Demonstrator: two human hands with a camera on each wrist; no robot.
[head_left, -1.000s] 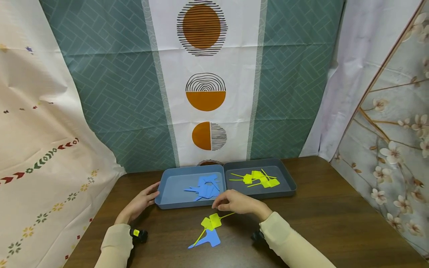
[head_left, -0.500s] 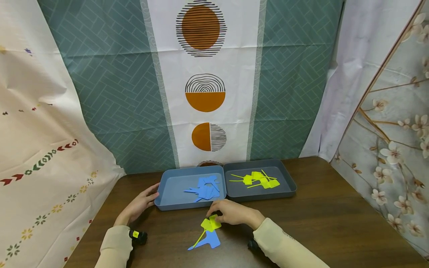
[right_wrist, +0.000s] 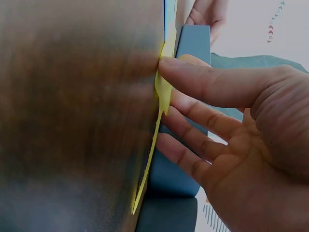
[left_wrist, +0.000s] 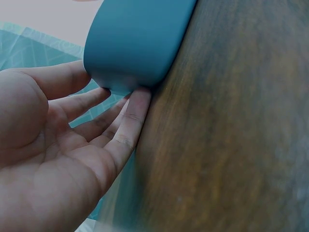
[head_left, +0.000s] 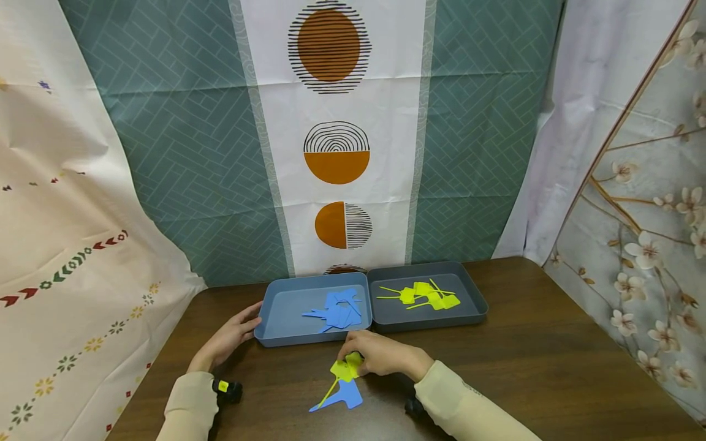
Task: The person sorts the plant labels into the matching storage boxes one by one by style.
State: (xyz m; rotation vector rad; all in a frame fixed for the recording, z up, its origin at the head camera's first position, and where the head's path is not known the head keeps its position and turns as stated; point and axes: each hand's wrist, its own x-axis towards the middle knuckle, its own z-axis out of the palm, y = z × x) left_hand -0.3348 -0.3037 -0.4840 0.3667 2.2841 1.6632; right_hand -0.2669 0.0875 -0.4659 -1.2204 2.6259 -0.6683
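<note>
In the head view my right hand (head_left: 383, 355) pinches a yellow plant label (head_left: 354, 361) on the table, thumb and index finger at its square head. Its thin stem shows in the right wrist view. A second yellow plant label (head_left: 339, 371) overlaps it, and its stem crosses a blue T-shaped plant label (head_left: 349, 393) beneath. Far left, my left hand (head_left: 228, 337) touches the end wall of the blue tray (head_left: 276, 341) with fingers fairly straight. The left wrist view shows fingertips against the tray's rounded corner (left_wrist: 130, 53).
Several blue plant labels (head_left: 339, 309) lie in the blue tray's right half. Beside it, touching, stands a dark grey tray (head_left: 474, 312) with several yellow plant labels (head_left: 436, 299). Both trays stand on the brown wooden table (head_left: 551, 355), before a patterned cloth (head_left: 474, 184).
My right hand has come down and slightly left onto the yellow plant label and closed its fingers at the label's head. My left hand stays at the blue tray.
</note>
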